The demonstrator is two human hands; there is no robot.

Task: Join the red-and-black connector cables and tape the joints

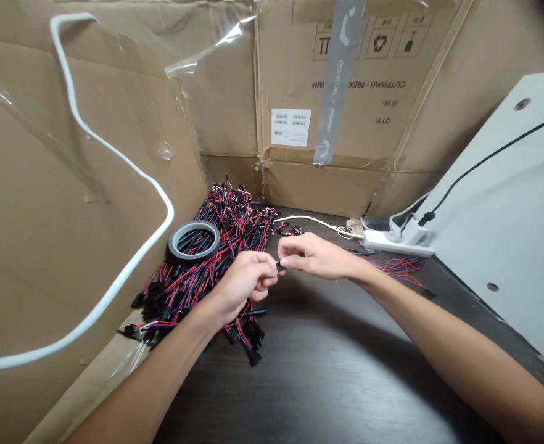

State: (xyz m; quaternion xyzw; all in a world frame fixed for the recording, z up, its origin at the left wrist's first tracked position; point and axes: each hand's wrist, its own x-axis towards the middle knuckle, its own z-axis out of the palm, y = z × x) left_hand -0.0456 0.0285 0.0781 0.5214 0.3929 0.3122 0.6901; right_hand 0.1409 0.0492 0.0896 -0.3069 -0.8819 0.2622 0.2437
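Note:
My left hand [251, 280] is closed, its fingers curled and its thumb pressed toward the fingertips. From the right, my right hand [311, 256] meets it, pinching a small black piece [279, 266] between thumb and index finger. That piece spans the gap between both hands; whether it is tape or part of a cable cannot be made out. What lies inside the left fist is hidden. Beneath and left of it spreads a heap of red, blue and black wire leads [193, 290]. Several black connectors [253, 356] stick out below the left hand. A tape roll [173, 240] rests on the heap.
Cardboard walls [226, 123] enclose the dark tabletop [327, 370] at the left and back. A white power strip [399, 243] with plugs lies by the white panel [507, 216] at right, near loose wires [401, 266]. A thick white cable [115, 271] crosses the left side.

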